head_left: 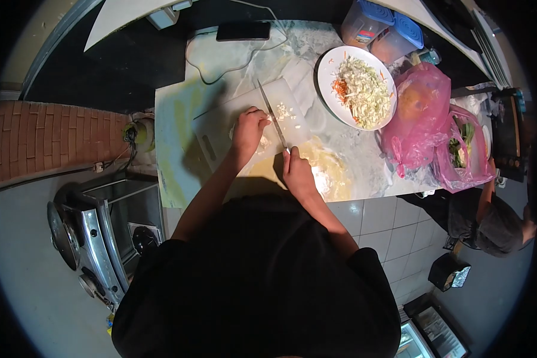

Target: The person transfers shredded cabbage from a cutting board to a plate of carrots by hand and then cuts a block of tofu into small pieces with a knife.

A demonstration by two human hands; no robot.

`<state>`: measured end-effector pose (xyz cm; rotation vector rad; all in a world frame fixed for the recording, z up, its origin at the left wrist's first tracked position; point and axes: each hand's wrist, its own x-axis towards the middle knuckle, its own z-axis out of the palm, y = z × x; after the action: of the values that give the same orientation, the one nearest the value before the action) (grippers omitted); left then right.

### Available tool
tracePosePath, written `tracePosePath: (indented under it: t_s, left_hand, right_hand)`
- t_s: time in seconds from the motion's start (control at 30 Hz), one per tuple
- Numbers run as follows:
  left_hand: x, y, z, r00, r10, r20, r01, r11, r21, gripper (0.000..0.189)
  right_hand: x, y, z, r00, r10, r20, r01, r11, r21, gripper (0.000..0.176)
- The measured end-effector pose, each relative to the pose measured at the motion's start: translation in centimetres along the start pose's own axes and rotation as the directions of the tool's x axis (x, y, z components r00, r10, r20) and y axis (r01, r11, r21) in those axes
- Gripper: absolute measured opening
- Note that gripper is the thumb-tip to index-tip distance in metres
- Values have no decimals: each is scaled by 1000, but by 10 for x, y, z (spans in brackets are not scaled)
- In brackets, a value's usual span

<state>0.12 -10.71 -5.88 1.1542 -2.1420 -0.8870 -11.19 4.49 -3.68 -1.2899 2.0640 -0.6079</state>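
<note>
There is one knife [272,113], one white cutting board [221,119], one white plate [325,77] of shredded cabbage and one dark phone [243,31]. There are two pink plastic bags [420,113] [465,155] and two blue-lidded containers [364,21] [403,36]. Two hands are at the board, the left hand [249,128] and the right hand [296,173]. One other person [489,221] is nearby.

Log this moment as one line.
left hand holds pale food on cutting board | right hand grips knife, blade over board | chopped bits by blade | plate of shredded cabbage right

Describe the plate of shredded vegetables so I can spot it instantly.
On the marbled countertop, right of the white rectangular cutting board, sits a round white plate. It alone carries shredded pale cabbage with orange carrot, beside pink plastic bags.
</note>
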Motion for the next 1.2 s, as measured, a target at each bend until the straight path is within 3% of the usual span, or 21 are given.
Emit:
tracePosePath:
  t_s: [0.33, 0.6, 0.8, 0.87, 0.93, 1.1, 1.2]
  left_hand:
    - [2, 5, -4, 999, -28, 24, 27, 999, 24, 13]
    - [3, 5, -6, 999, -42, 24, 41, 999, 23, 9]
    - [2, 12, -9, 998, -42, 54, 39, 997, 68, 15]
    - [1, 15, -11, 997, -35, 64, 28, 994, 105, 19]
    - [1, 15, -10, 997, -27, 76, 16, 989, 144, 23]
    - [5, 23, -11, 988, 123, 96, -135, 982, 134, 29]
    - [12, 19, -4, 978, 128, 164, -157, 972, 177, 28]
  right_hand:
    - [11, -2, -1, 997, 26, 66, -29, 999, 42, 32]
    - [35, -16, 21, 998, 65, 0, -63, 974, -218, 32]
    - [15, -4, 2, 1000, 29, 8, -26, 963, -269, 32]
    - [5, 4, -5, 1000, 20, -1, -19, 972, -236, 31]
    - [-2, 11, -10, 1000, 4, 27, -3, 998, -63, 32]
    - [-9, 5, -24, 997, 71, -17, -70, 996, 46, 32]
    - [-7, 7, -25, 996, 89, -32, -86, 992, 87, 33]
